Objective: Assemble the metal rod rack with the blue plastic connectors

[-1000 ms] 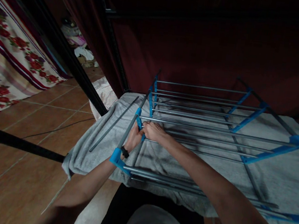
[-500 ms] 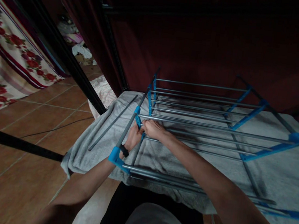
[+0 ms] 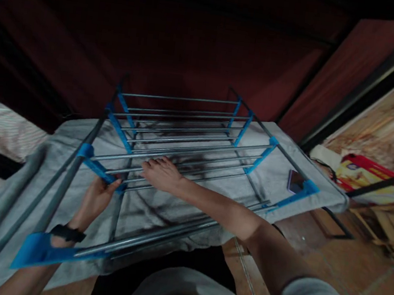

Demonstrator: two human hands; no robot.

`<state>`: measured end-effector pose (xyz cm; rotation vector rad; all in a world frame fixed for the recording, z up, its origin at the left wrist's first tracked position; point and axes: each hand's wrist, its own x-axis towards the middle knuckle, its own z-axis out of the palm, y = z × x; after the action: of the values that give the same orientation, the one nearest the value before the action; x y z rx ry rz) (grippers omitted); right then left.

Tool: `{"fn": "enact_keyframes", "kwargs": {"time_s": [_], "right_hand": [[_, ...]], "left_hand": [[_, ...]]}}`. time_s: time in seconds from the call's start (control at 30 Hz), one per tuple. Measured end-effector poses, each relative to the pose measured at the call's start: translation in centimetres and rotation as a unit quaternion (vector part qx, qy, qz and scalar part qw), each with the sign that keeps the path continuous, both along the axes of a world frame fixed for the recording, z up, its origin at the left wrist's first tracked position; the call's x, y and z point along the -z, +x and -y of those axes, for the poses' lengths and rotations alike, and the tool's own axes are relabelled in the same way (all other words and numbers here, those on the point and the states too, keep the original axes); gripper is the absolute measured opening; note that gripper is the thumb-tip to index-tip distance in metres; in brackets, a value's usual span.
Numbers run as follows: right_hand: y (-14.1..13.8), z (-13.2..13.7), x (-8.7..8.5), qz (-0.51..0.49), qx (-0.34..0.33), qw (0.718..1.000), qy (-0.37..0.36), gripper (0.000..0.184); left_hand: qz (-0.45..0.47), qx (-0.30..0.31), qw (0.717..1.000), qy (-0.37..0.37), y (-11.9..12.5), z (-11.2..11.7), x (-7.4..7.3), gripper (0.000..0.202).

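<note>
My right hand point(image 3: 161, 174) has just moved away from my left hand point(image 3: 95, 199). A moment ago they were close together at the blue bar point(image 3: 99, 170). Now they are apart. My right fingers are curled over a thin gray rod point(image 3: 127, 169), a bit to the right of the bar. My left hand stays by the bar, with my thumb and fingers pinching it. I think this means I have the bar and the rod steady at two spots, so I can feel how they fit. I can't tell if the rod's end is all the way in.

The rack point(image 3: 196, 151) is right in front of me, lying on a gray blanket point(image 3: 269, 183). The blanket is bumpy and hangs down on the left. A loose pole point(image 3: 27, 211) is at the left. My view has turned right, so I see the whole phone point(image 3: 296, 181) on the right side.

The far wall point(image 3: 194, 56) is dark red. Off to the right is a red and yellow box point(image 3: 376, 176), over brown floor tiles point(image 3: 346, 276).
</note>
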<state>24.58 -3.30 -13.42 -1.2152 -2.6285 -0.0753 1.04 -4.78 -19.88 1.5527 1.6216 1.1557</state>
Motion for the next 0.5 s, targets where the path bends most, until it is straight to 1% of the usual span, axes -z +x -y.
{"fn": "enact_keyframes", "kwargs": {"time_s": [0.1, 0.2, 0.33, 0.43, 0.5], "right_hand": [[1.4, -0.6, 0.7, 0.004, -0.004, 1.000, -0.020, 0.028], [1.8, -1.2, 1.1, -0.011, -0.025, 0.999, -0.032, 0.028], [1.8, -1.8, 1.1, -0.015, -0.048, 0.997, -0.056, 0.028], [1.7, -1.9, 0.9, -0.011, -0.045, 0.996, -0.074, 0.032], [1.7, -1.8, 0.7, -0.005, -0.042, 0.996, -0.073, 0.034]], "left_hand": [[-0.029, 0.017, 0.999, -0.010, -0.8, -0.3, 0.9, 0.026], [-0.068, 0.019, 0.998, -0.004, -1.2, -0.4, 1.1, 0.019], [-0.107, 0.007, 0.994, -0.011, -1.2, -0.5, 0.6, 0.021], [-0.140, -0.017, 0.990, -0.031, -1.1, -0.6, -0.1, 0.024], [-0.154, -0.019, 0.987, -0.042, -1.3, -0.6, -0.4, 0.026]]}}
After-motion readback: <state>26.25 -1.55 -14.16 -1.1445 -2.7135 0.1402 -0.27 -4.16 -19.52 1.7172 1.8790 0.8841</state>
